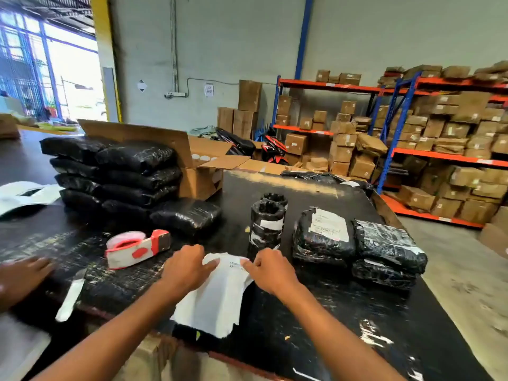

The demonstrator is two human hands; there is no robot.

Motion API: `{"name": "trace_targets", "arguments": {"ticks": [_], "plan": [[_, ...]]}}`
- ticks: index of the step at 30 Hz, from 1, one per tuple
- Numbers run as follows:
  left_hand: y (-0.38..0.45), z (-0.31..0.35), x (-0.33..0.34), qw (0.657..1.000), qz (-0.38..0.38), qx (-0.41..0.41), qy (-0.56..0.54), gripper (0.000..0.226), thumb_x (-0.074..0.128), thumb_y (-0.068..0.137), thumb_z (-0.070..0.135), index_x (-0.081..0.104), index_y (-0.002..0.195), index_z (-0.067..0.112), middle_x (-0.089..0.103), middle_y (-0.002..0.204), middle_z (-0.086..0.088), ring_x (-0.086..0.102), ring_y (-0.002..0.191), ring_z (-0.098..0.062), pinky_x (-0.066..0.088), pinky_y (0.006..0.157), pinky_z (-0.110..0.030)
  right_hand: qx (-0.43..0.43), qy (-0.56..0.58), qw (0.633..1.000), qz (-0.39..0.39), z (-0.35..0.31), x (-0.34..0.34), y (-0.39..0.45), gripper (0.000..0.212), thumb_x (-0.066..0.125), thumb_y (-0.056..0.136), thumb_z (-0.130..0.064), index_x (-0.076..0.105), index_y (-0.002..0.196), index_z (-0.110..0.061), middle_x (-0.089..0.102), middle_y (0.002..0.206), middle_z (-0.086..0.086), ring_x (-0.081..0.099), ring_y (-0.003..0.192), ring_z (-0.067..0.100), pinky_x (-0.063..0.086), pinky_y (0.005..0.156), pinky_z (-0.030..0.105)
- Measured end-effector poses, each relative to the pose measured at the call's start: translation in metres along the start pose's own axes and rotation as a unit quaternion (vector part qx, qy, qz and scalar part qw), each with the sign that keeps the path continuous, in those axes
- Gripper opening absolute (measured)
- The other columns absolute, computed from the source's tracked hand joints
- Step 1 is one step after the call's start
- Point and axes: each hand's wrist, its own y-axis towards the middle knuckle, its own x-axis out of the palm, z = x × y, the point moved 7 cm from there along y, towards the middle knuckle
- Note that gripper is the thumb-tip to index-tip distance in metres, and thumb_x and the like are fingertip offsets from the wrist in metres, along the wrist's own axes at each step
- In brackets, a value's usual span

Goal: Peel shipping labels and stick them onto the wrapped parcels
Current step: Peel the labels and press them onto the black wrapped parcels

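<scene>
A white shipping label sheet (217, 298) lies curled on the black table (316, 312) in front of me. My left hand (187, 268) pinches its top left corner and my right hand (269, 270) pinches its top right corner. Two upright black wrapped rolls (266, 224) stand just behind the sheet. To the right lie black wrapped parcels, one (324, 235) bearing a white label, and others (387, 248) beside it. A stack of several black wrapped parcels (115, 174) sits at the back left.
A red and white tape dispenser (137, 247) lies left of my hands. Another person's hand (24, 273) rests at the table's left edge near a white paper strip (70, 295). An open cardboard box (200, 166) stands behind the stack. Shelves of boxes (439, 149) fill the right.
</scene>
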Motion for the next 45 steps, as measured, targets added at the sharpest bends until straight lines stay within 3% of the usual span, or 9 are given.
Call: {"name": "trace_targets", "arguments": {"ticks": [6,9,11,13,18,23,29,32,45], "plan": [[-0.01,-0.037,0.027,0.987,0.012,-0.078,-0.144,0.039,0.07,0.077,0.052,0.059,0.081,0.015,0.063,0.081,-0.002,0.059,0.078,-0.023,0.036,0.058,-0.031,0.061,0.04,0.997,-0.04,0.004,0.05,-0.009,0.055,0.058,0.081,-0.056,0.062,0.117,-0.014,0.067,0.12,0.01,0.061,0.111,0.032,0.048,0.084,0.034],[-0.011,-0.049,0.034,0.96,0.031,-0.116,-0.253,0.034,0.08,0.072,0.04,0.061,0.079,0.012,0.062,0.077,-0.002,0.054,0.069,-0.017,0.036,0.055,-0.03,0.072,0.128,0.989,-0.031,0.014,0.06,-0.006,0.029,0.064,0.08,-0.048,0.07,0.083,-0.02,0.073,0.082,-0.005,0.066,0.08,0.021,0.042,0.065,0.026],[-0.012,-0.053,0.035,0.939,0.046,-0.138,-0.311,0.031,0.082,0.071,0.031,0.064,0.077,0.007,0.061,0.071,-0.002,0.051,0.063,-0.014,0.036,0.053,-0.025,0.09,0.19,0.977,-0.034,0.02,0.066,-0.006,0.041,0.068,0.081,-0.041,0.055,0.045,-0.027,0.053,0.039,-0.016,0.047,0.052,0.007,0.039,0.06,0.024],[-0.01,-0.053,0.034,0.93,0.05,-0.134,-0.338,0.027,0.081,0.074,0.026,0.064,0.073,0.005,0.06,0.066,-0.002,0.05,0.059,-0.014,0.036,0.05,-0.023,0.094,0.229,0.968,-0.044,0.025,0.074,-0.006,0.054,0.068,0.083,-0.036,0.052,0.032,-0.031,0.044,0.029,-0.02,0.041,0.047,0.003,0.043,0.063,0.027],[-0.002,-0.045,0.03,0.956,0.032,-0.054,-0.287,0.028,0.073,0.082,0.023,0.066,0.067,0.0,0.056,0.058,-0.004,0.044,0.054,-0.016,0.031,0.05,-0.027,0.08,0.253,0.963,-0.041,0.032,0.078,-0.003,0.058,0.066,0.084,-0.042,0.036,0.04,-0.016,0.054,0.049,0.005,0.05,0.048,0.021,0.047,0.057,0.034],[0.001,-0.04,0.011,0.965,0.069,-0.011,-0.252,0.014,0.073,0.083,0.021,0.079,0.077,0.01,0.071,0.071,-0.006,0.06,0.062,-0.014,0.047,0.059,-0.03,0.066,0.234,0.969,-0.042,0.037,0.067,-0.001,0.065,0.056,0.079,-0.058,0.049,0.052,0.0,0.054,0.052,0.005,0.049,0.049,0.019,0.049,0.055,0.037],[-0.009,-0.008,-0.022,0.855,0.003,-0.042,-0.517,0.018,0.066,0.088,0.018,0.071,0.087,0.001,0.073,0.088,-0.015,0.065,0.078,-0.023,0.05,0.07,-0.031,0.043,0.389,0.92,-0.029,0.027,0.019,-0.013,0.042,0.051,0.094,-0.043,0.071,0.082,-0.007,0.071,0.072,-0.001,0.064,0.068,0.009,0.05,0.063,0.019],[-0.009,0.013,-0.032,0.82,0.003,-0.059,-0.569,0.016,0.066,0.088,0.021,0.07,0.088,0.005,0.074,0.089,-0.012,0.066,0.084,-0.026,0.051,0.076,-0.037,0.009,0.465,0.884,-0.048,0.02,-0.012,-0.028,0.029,0.054,0.095,-0.029,0.072,0.094,-0.008,0.074,0.086,0.006,0.067,0.08,0.016,0.051,0.074,0.028],[0.006,0.106,-0.049,0.788,-0.009,-0.056,-0.613,0.012,0.065,0.089,0.026,0.069,0.085,0.015,0.07,0.088,-0.006,0.065,0.086,-0.024,0.053,0.086,-0.048,-0.06,0.39,0.919,0.008,0.035,-0.108,-0.083,0.014,0.062,0.09,-0.011,0.072,0.095,-0.004,0.076,0.087,0.009,0.068,0.074,0.015,0.054,0.074,0.026]]}}
